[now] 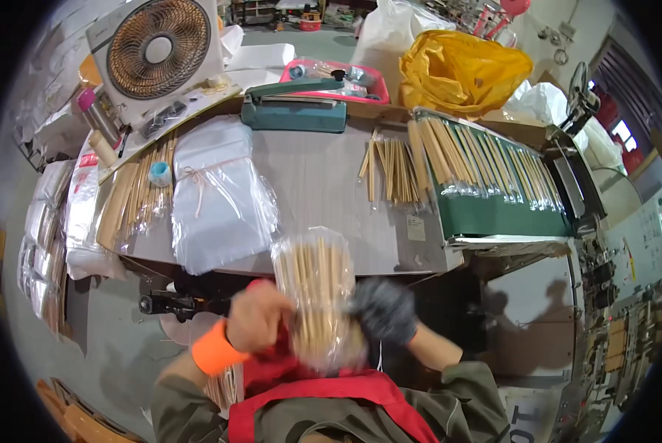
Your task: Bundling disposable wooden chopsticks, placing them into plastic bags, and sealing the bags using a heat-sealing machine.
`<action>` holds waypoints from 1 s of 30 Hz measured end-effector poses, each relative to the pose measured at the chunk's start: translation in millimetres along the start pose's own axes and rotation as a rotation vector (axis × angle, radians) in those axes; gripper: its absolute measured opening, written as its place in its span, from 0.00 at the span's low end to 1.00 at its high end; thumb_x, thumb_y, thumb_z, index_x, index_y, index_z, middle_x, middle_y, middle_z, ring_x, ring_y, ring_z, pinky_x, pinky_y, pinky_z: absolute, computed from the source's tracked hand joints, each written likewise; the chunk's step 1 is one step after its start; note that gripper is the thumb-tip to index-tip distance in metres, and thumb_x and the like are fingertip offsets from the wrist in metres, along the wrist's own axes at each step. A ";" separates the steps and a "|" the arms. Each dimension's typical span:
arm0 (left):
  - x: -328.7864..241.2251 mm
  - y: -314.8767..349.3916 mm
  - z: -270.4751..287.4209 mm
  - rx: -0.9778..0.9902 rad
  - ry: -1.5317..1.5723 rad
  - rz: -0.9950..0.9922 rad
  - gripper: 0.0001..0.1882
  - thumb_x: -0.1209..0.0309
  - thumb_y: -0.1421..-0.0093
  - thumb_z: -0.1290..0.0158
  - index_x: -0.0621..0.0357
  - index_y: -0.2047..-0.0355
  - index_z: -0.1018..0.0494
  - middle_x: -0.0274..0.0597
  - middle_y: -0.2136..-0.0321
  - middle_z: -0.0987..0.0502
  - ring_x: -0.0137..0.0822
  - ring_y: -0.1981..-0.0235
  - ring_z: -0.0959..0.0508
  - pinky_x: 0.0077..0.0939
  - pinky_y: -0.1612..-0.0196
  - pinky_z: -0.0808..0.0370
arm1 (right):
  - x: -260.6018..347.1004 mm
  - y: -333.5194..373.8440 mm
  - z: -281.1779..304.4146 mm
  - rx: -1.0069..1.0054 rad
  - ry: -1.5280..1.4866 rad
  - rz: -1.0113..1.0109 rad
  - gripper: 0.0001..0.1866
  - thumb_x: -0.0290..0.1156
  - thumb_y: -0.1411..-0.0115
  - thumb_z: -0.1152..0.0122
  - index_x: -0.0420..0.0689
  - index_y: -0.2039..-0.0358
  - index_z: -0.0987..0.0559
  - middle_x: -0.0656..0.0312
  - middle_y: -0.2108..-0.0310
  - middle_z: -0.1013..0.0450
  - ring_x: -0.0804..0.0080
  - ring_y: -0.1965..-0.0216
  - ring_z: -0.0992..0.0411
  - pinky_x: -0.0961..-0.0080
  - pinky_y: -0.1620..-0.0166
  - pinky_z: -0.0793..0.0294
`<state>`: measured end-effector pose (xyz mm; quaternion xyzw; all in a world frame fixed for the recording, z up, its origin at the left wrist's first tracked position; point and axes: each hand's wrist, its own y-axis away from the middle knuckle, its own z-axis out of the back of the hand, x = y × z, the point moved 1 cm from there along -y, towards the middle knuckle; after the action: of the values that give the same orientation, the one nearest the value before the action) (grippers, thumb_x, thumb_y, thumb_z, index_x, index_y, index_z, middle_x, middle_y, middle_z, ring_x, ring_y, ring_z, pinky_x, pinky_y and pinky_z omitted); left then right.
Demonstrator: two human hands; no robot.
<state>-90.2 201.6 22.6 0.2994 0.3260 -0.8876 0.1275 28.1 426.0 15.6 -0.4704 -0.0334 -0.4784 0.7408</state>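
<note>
A clear plastic bag of light wooden sticks (317, 277) is upright in front of my red apron, just off the table's front edge. My left hand (261, 317), with an orange band at the wrist, is closed on the bag's left side. At its right side is my right hand (385, 310) in a dark grey glove, closed against the plastic. Motion blurs both hands and the bag's lower end, so single fingers are hard to make out.
On the table (309, 177) lie a stack of clear plastic bags (216, 192), loose sticks (397, 170) and a teal bag sealer (294, 114). A green box (504, 214) carries a row of bagged sticks (486, 159). A fan (159, 50) and a yellow bag (460, 70) stand behind.
</note>
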 end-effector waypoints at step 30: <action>44.6 -134.2 -11.2 -0.840 0.966 0.119 0.17 0.74 0.49 0.40 0.64 0.61 0.33 0.42 0.63 0.27 0.29 0.66 0.24 0.21 0.58 0.27 | -97.2 -198.4 31.5 0.306 0.716 0.311 0.11 0.37 0.51 0.45 0.52 0.66 0.24 0.63 0.70 0.29 0.65 0.69 0.29 0.68 0.69 0.30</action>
<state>-176.9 308.9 55.8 0.6075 0.6493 -0.4410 0.1218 -158.6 495.1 116.5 -0.1585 0.2268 -0.4837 0.8304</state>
